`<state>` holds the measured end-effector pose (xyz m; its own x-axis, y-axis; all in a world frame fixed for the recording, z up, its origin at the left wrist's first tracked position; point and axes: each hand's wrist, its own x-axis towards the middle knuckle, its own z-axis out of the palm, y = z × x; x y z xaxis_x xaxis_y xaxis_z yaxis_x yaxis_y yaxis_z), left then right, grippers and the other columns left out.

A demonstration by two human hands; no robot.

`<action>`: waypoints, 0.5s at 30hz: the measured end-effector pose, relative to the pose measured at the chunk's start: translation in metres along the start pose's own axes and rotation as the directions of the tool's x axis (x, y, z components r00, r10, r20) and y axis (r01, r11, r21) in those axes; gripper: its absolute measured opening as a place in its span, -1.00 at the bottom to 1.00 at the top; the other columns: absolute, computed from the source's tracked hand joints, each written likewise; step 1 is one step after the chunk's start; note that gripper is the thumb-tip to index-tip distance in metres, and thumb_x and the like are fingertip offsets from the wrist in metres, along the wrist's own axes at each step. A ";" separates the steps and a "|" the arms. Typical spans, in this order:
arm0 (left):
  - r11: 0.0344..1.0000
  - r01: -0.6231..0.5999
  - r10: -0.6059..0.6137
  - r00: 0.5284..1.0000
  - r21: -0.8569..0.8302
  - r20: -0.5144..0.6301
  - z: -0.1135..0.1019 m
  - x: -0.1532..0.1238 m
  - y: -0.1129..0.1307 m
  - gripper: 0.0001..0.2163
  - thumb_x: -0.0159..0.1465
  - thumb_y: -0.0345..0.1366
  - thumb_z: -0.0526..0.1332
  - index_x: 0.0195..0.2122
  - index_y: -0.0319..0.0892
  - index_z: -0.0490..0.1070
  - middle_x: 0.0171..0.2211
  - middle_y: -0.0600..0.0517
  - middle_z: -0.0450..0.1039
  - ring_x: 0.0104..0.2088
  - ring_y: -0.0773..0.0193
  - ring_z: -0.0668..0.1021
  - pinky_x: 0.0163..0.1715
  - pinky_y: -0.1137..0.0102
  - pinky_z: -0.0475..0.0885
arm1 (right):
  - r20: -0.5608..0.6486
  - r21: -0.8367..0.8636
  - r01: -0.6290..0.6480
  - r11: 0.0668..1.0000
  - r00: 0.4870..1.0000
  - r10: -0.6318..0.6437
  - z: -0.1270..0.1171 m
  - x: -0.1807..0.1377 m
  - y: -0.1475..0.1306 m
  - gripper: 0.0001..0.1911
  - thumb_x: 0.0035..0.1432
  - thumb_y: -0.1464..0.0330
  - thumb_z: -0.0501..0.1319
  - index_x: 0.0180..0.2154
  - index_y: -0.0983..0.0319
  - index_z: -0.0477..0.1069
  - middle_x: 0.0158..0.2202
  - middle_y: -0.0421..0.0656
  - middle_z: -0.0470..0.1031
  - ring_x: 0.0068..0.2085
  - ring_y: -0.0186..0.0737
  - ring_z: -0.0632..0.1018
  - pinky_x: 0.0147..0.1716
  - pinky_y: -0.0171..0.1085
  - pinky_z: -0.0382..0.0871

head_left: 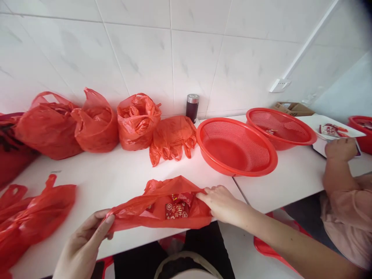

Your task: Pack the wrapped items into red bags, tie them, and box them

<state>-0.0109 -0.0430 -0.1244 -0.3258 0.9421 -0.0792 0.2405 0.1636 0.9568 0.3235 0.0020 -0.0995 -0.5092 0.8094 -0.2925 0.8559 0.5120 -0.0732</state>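
A red plastic bag [133, 217] is stretched wide at the table's front edge, its mouth facing up. My left hand [93, 236] pinches the left end of its rim between thumb and fingers. At the other end my right hand [219, 203] grips the rim, with the fingertips partly hidden by the plastic. Inside the bag lie small red printed packets [176, 210] with white characters. Just behind it on the table is a flat stack of red plastic bags [174, 135].
Filled red bags [99, 128] line the wall; another red bag [43, 209] lies at left. Two red colander baskets [236, 147] stand right of centre. A dark thermos [192, 108] is by the wall. A co-worker's hand [341, 149] is near a white tray [354, 131] at far right.
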 end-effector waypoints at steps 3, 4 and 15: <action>0.989 0.064 -0.055 0.996 -0.134 0.070 -0.003 0.002 -0.005 -0.67 0.05 0.04 0.34 -0.34 -0.10 0.47 -0.54 0.15 0.36 -0.50 0.37 0.37 -0.49 0.55 0.35 | -0.042 -0.005 0.021 1.000 0.999 -0.021 -0.012 0.000 0.019 -0.73 0.06 0.59 0.19 -0.22 0.22 0.52 -0.37 -0.09 0.56 -0.33 -0.09 0.58 -0.35 -0.22 0.36; 0.981 0.074 -0.062 0.996 -0.180 0.067 -0.003 0.003 -0.003 -0.68 0.04 0.03 0.36 -0.37 -0.11 0.47 -0.53 0.15 0.36 -0.50 0.38 0.36 -0.49 0.56 0.35 | -0.142 0.038 0.056 0.998 0.989 -0.050 -0.022 -0.003 0.024 -0.77 0.13 0.55 0.17 -0.25 0.19 0.52 -0.36 -0.12 0.57 -0.32 -0.14 0.58 -0.36 -0.25 0.36; 0.800 -0.167 0.080 0.982 -0.576 -0.173 0.008 0.009 0.070 -0.74 -0.12 -0.11 0.49 -0.45 -0.07 0.54 -0.47 0.14 0.52 -0.41 0.35 0.47 -0.43 0.57 0.47 | -0.868 0.402 0.498 0.769 0.475 0.146 -0.121 -0.021 0.010 -0.87 0.25 0.37 0.19 -0.16 0.14 0.47 -0.26 -0.20 0.54 -0.27 -0.29 0.56 -0.32 -0.32 0.50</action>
<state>0.0101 -0.0207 -0.0608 -0.4590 0.8872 0.0472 -0.2801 -0.1949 0.9400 0.3319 0.0252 0.0215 -0.1954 0.7085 0.6782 0.4404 0.6812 -0.5848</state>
